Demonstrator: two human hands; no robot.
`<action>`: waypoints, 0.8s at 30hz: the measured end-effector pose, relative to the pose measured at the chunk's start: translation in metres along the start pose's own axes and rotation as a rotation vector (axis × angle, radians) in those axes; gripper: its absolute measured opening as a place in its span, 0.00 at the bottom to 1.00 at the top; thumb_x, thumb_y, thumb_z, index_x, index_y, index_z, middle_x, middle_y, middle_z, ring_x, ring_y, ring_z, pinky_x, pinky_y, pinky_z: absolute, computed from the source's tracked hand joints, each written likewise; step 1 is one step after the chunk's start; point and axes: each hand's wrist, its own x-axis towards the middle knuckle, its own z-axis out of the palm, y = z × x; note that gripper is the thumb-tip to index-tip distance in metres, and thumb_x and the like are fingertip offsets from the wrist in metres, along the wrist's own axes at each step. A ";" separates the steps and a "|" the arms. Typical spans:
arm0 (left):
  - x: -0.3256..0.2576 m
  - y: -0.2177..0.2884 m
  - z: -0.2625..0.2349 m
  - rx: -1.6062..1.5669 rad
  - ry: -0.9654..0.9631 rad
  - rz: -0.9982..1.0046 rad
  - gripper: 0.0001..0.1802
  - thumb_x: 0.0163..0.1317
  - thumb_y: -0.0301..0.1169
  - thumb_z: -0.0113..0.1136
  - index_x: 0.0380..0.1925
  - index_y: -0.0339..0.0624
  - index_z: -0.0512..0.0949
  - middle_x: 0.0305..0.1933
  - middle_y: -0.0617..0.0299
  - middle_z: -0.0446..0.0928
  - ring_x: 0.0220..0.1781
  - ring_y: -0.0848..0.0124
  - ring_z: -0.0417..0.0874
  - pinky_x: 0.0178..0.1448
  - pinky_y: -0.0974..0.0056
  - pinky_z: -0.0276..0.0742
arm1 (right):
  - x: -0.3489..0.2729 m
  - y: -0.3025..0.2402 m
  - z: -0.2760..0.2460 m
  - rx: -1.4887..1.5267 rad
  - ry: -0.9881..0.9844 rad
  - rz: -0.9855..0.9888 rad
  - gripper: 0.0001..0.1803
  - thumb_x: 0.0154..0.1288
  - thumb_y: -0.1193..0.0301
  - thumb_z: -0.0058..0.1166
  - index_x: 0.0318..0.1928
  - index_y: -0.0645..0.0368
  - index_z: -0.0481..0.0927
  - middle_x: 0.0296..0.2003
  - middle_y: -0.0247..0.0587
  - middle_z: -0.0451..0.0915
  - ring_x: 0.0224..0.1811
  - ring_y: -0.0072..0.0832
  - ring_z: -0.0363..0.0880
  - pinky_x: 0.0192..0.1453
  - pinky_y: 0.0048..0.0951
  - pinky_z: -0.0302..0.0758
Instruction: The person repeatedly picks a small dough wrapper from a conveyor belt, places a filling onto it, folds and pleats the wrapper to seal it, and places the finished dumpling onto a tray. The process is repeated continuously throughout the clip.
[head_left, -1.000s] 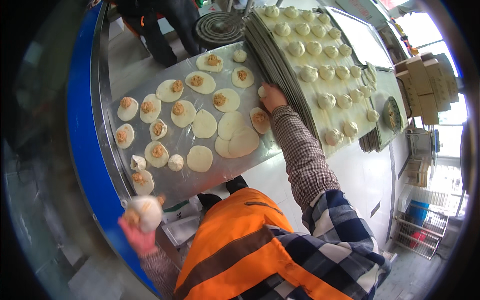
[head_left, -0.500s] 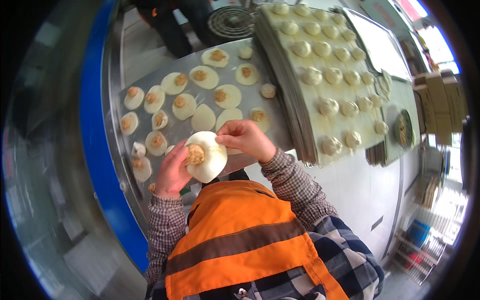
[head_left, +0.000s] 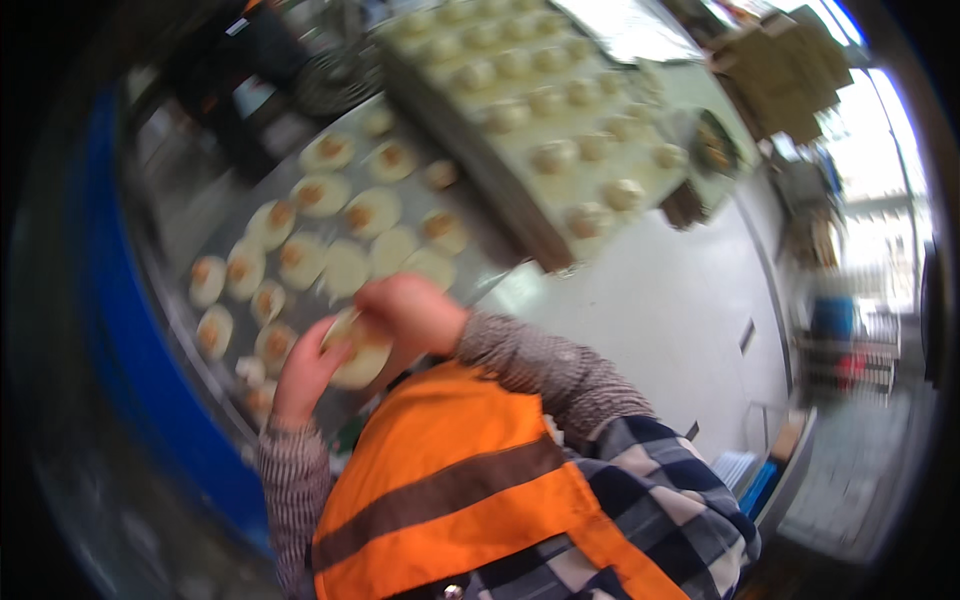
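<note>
Between my hands, near the table's front edge, is a round white dough wrapper (head_left: 364, 368) with brownish filling, partly hidden by my fingers. My left hand (head_left: 306, 372) grips its left side, thumb toward the filling. My right hand (head_left: 412, 314) is closed on the upper right edge, its fingers curled over the dough and smeared by motion. Beyond them, several flat dough wrappers (head_left: 346, 268) lie on the metal table (head_left: 225, 365), most topped with a lump of filling.
At the back right, a stack of trays (head_left: 480, 175) carries rows of pleated buns (head_left: 555, 156) on top. Past it sits a round dish (head_left: 712, 145) with something brownish inside. A blue edge (head_left: 150, 350) runs along the left. Another person's dark-clothed legs (head_left: 235, 100) show at the far side.
The view has swung, so the table and trays sit further left and tilted. My right hand has moved from pinching the wrapper's edge to curling over it, covering more of the dough.
</note>
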 end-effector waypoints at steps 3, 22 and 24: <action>-0.002 0.001 -0.011 0.115 -0.094 0.020 0.21 0.66 0.29 0.57 0.57 0.36 0.70 0.54 0.59 0.76 0.54 0.72 0.77 0.58 0.68 0.73 | 0.002 -0.008 0.014 0.184 0.014 0.037 0.07 0.57 0.71 0.58 0.36 0.60 0.79 0.29 0.47 0.79 0.33 0.44 0.79 0.37 0.38 0.75; -0.034 -0.022 -0.066 -0.340 0.000 0.037 0.20 0.67 0.29 0.56 0.57 0.36 0.71 0.49 0.62 0.76 0.52 0.76 0.76 0.55 0.71 0.74 | 0.033 -0.050 0.055 0.069 0.054 -0.031 0.06 0.59 0.76 0.60 0.36 0.63 0.78 0.27 0.41 0.78 0.28 0.33 0.78 0.33 0.30 0.76; -0.033 -0.022 -0.066 -0.468 -0.007 -0.019 0.19 0.66 0.28 0.57 0.57 0.38 0.72 0.49 0.62 0.77 0.52 0.77 0.76 0.55 0.70 0.74 | 0.035 -0.053 0.057 0.088 0.041 -0.012 0.07 0.58 0.76 0.60 0.37 0.63 0.78 0.28 0.42 0.78 0.28 0.33 0.78 0.34 0.30 0.76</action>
